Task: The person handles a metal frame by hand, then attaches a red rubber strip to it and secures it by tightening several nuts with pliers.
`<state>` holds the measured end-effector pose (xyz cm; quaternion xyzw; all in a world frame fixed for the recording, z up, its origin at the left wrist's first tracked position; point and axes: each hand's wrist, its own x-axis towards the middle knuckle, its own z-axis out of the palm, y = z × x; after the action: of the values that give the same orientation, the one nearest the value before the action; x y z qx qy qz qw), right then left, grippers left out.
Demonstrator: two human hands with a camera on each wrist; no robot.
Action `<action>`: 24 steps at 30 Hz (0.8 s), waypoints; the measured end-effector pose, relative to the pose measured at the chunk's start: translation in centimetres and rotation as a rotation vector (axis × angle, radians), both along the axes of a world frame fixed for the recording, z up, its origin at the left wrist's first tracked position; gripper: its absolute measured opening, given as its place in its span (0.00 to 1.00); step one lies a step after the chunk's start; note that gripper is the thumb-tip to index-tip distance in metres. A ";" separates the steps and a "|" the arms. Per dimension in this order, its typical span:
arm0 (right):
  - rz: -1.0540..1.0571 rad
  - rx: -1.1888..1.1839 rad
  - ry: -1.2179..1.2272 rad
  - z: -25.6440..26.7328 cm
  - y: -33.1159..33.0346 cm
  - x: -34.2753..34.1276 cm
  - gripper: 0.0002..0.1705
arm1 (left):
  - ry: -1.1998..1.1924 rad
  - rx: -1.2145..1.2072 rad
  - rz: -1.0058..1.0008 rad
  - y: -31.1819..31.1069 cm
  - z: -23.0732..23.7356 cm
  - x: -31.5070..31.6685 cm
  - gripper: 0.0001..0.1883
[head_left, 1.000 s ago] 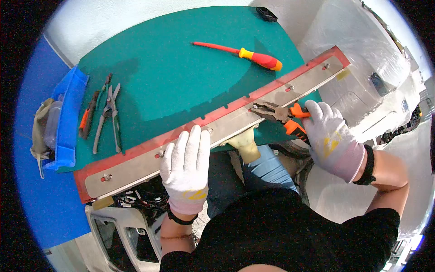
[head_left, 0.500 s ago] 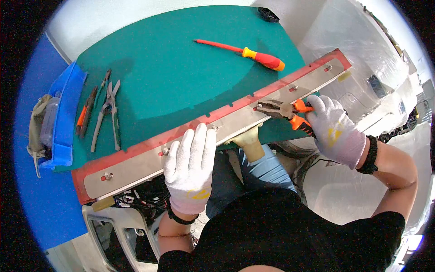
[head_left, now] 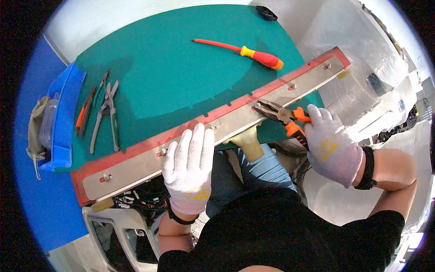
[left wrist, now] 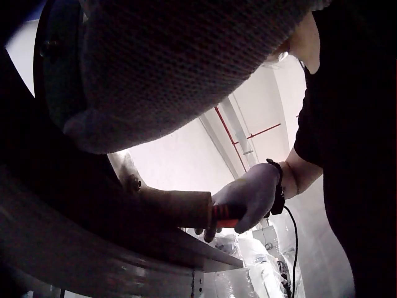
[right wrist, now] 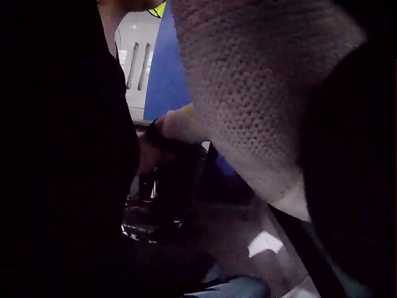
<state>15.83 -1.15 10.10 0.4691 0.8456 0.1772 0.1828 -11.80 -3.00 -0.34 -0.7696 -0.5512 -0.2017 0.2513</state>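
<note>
A long metal strip [head_left: 136, 170] with a red backing lies slantwise across the green table's near edge, with several bolts in its slots. My gloved left hand [head_left: 189, 170] rests on its left half, fingers straight and side by side. My gloved right hand [head_left: 331, 144] grips the orange and black handles of a pair of pliers [head_left: 293, 128]. The pliers' jaws are at a bolt [head_left: 258, 104] right of the strip's middle. In the left wrist view the right hand [left wrist: 251, 195] appears past a beige bracket [left wrist: 180, 205]. The right wrist view is mostly dark, filled by the glove.
A red and yellow screwdriver [head_left: 258, 56] lies on the green table [head_left: 158, 59]. To the left are cutters with long handles [head_left: 106, 113], orange-handled pliers [head_left: 84, 115] and a blue bin [head_left: 63, 122]. A small black object [head_left: 266, 13] sits at the far edge. Plastic-wrapped goods [head_left: 358, 68] stand at right.
My right hand has swung the pliers' handles up and then back down, with the jaws staying near the same bolt. My left hand has stayed on the strip.
</note>
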 end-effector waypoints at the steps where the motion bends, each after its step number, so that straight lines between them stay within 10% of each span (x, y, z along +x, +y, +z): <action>1: -0.007 0.000 0.004 0.0 -0.1 -0.1 0.10 | -0.002 -0.008 0.007 0.0 -0.1 0.0 0.23; 24: -0.047 -0.032 0.054 -0.6 0.5 0.1 0.11 | 0.001 0.015 -0.016 0.1 0.3 -0.1 0.23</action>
<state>15.88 -0.66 9.48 0.4906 0.8417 0.1464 0.1717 -11.86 -2.89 -0.05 -0.7722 -0.5434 -0.2075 0.2558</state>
